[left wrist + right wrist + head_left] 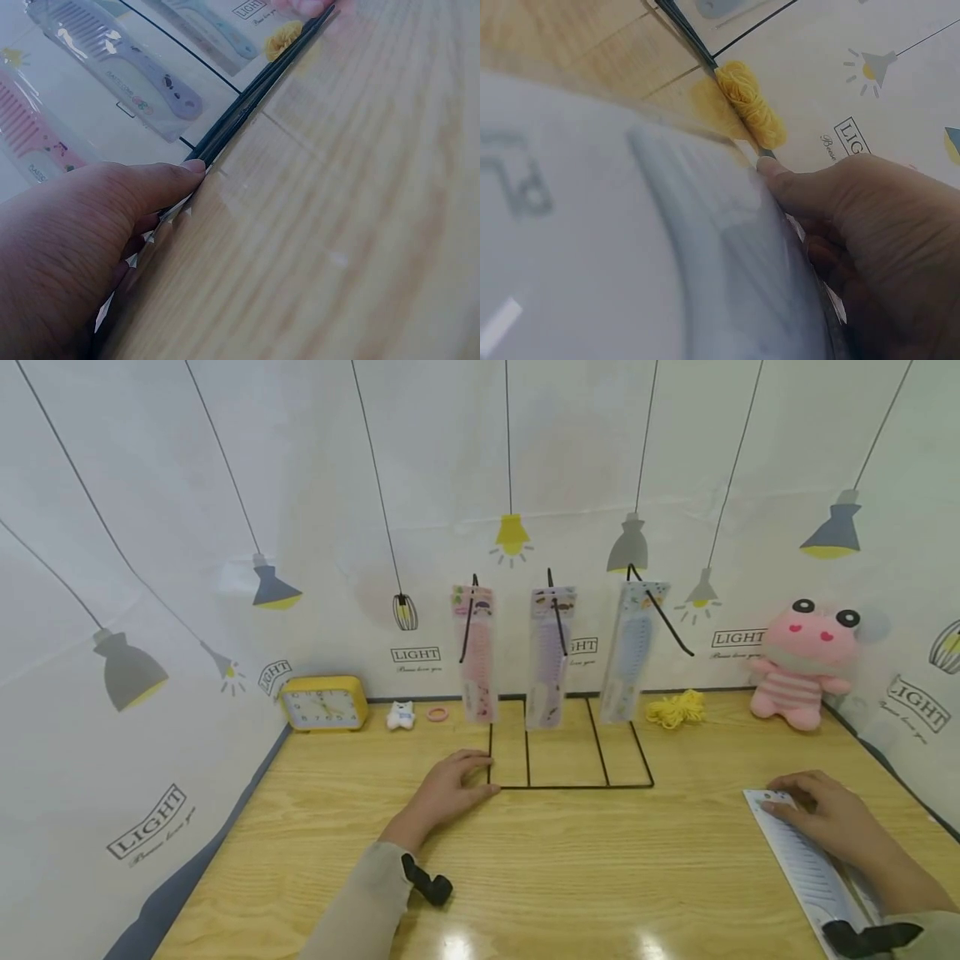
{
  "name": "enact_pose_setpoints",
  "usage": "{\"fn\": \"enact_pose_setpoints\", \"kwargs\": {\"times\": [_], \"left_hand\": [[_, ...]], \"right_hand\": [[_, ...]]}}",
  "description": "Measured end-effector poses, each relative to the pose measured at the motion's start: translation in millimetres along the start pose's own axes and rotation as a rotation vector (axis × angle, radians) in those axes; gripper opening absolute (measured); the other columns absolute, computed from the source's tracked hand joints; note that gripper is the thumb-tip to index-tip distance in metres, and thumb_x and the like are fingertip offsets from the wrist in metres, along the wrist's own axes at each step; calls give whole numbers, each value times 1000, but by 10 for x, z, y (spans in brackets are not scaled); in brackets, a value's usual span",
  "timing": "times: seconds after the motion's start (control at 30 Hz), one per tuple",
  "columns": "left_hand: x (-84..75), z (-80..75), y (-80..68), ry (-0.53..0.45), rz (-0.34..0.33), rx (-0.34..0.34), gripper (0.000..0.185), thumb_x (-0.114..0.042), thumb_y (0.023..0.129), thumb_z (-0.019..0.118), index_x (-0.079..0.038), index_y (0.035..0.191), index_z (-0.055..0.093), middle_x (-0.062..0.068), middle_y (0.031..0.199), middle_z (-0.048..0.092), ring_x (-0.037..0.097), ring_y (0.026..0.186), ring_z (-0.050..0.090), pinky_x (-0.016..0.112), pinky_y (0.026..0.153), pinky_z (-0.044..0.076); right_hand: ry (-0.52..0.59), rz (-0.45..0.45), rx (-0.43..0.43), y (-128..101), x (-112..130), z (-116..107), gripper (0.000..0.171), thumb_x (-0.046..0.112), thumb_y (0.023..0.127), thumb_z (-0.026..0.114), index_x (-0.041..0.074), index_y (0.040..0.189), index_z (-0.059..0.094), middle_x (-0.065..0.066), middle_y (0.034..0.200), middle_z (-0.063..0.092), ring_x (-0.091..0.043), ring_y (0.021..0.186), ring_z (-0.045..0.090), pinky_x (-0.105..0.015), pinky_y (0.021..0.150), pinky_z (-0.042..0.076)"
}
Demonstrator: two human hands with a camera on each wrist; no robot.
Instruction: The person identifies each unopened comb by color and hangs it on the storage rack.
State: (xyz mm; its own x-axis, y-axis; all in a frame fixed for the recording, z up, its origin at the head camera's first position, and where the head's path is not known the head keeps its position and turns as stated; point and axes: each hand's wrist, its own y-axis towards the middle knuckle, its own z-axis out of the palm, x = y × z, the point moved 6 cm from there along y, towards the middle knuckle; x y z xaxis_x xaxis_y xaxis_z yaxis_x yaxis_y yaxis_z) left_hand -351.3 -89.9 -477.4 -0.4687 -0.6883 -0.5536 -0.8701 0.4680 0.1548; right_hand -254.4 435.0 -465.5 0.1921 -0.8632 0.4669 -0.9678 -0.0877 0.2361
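A black wire rack (573, 787) stands on the table, with packaged combs hanging from its hooks: a pink comb (477, 660), a purple comb (550, 664) and a blue comb (632, 652). My left hand (450, 789) touches the front left corner of the rack's base, thumb and fingers spread apart. In the left wrist view, the thumb rests on the dark wire (225, 127). On the right, my right hand (832, 818) pinches the top of another packaged comb (802, 868), pale with a clear sleeve. That package fills much of the right wrist view, blurred.
Along the back are a yellow clock (324, 704), a small white bear figure (401, 716), a pink ring (437, 714), yellow string (677, 709) and a pink plush frog (798, 668). A lamp-print cloth (315, 510) covers the walls around the wooden table (600, 860).
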Motion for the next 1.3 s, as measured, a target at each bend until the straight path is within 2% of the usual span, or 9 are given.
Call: {"fn": "enact_pose_setpoints", "kwargs": {"times": [0.13, 0.37, 0.63, 0.87, 0.97, 1.13, 1.3], "left_hand": [[4, 1, 0, 0, -3, -1, 57, -53, 94, 66, -23, 141, 60, -6, 148, 51, 23, 139, 44, 47, 115, 36], [-3, -2, 1, -11, -7, 1, 57, -54, 93, 66, -24, 141, 60, -7, 148, 50, 23, 140, 44, 48, 115, 35], [2, 9, 0, -10, -5, -7, 57, -53, 93, 67, -22, 140, 61, -5, 147, 51, 24, 139, 45, 48, 115, 36], [3, 8, -4, -21, -12, -6, 56, -52, 93, 68, -23, 140, 61, -8, 147, 51, 22, 139, 44, 46, 116, 36], [-3, 1, -7, -20, -12, -6, 56, -52, 93, 68, -23, 140, 61, -7, 147, 51, 23, 139, 45, 47, 115, 36], [-11, -3, -10, -20, -9, -3, 56, -51, 93, 68, -22, 140, 61, -5, 147, 51, 24, 139, 45, 48, 115, 36], [-14, -1, -10, -18, -10, -1, 56, -51, 93, 68, -22, 141, 60, -6, 147, 51, 23, 139, 44, 47, 115, 36]], "right_hand": [[7, 11, 11, -3, -2, -1, 39, 35, 94, 73, 3, 115, 68, -20, 116, 62, -31, 100, 59, -19, 70, 45], [16, 23, 13, -4, -14, 10, 42, 37, 93, 73, 1, 114, 66, -22, 115, 59, -30, 98, 55, -28, 72, 43], [30, 52, -29, -20, -5, -11, 30, 36, 94, 72, 13, 111, 61, -7, 102, 63, -6, 80, 47, -22, 64, 40], [33, 28, -91, -42, 14, -36, 21, 25, 95, 72, 12, 111, 66, -10, 101, 69, 6, 79, 48, -17, 63, 41], [46, 50, -98, -39, 7, -50, 26, 27, 94, 74, 11, 113, 68, -14, 106, 70, 11, 81, 47, -16, 64, 42], [91, 117, -86, -29, -26, -53, 38, 34, 92, 76, 6, 117, 67, -15, 106, 70, 9, 78, 50, -17, 60, 43], [151, 208, -43, -36, -80, -57, 44, 41, 97, 67, 4, 120, 66, -9, 103, 71, 5, 75, 55, -19, 58, 47]]}}
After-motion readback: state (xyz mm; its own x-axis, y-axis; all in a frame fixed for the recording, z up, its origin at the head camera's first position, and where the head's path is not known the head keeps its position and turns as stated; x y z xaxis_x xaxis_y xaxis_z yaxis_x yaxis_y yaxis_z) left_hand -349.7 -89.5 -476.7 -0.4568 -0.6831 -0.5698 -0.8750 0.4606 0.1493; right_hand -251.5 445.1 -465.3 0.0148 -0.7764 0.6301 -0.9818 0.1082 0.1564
